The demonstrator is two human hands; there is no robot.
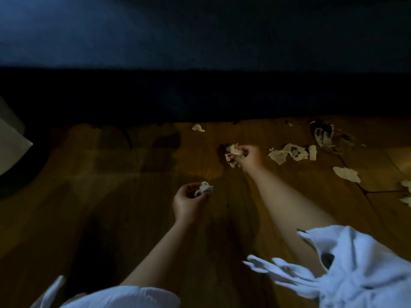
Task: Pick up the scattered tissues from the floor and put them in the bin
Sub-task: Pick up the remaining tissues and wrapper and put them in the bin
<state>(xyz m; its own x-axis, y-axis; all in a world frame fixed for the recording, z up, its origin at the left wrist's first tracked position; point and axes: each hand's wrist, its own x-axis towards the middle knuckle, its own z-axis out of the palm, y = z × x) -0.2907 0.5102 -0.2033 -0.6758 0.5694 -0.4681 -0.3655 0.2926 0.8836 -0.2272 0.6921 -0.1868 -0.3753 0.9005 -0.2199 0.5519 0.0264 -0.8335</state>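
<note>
Toward the far edge of the floor (pixel 111 196), right hand (pixel 249 155) clutches a tissue wad (pixel 233 151), left hand (pixel 190 203) pinches a second wad (pixel 205 189); I'd keep both firm.

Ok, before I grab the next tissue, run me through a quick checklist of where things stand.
1. Left hand grips its tissue wad: ok.
2. Right hand grips its crumpled tissues: ok.
3. A hand free for the next pickup: not ok, both are full.
4. Floor cleared: not ok; the torn strip, flat piece and small piece lie there.
5. Bin in sight: cannot tell; the pale shape at the left edge is too dim.
</note>
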